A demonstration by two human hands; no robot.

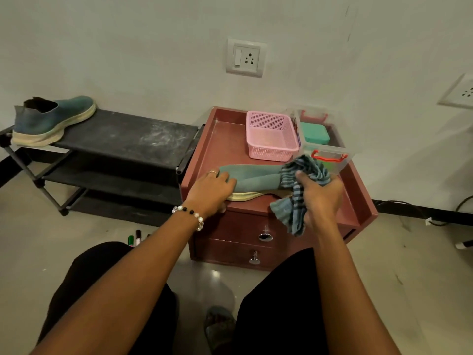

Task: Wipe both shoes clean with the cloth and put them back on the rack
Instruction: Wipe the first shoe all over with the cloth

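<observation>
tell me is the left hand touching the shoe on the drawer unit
Touching. The head view shows the left hand lying on the toe end of the green shoe, fingers over its upper, with no gap between them.

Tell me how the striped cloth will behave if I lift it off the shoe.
The striped cloth is probably floppy: it bunches in the right hand and a corner hangs limp. It looks light and thin, so it should drape over the shoe rather than hold shape.
</observation>
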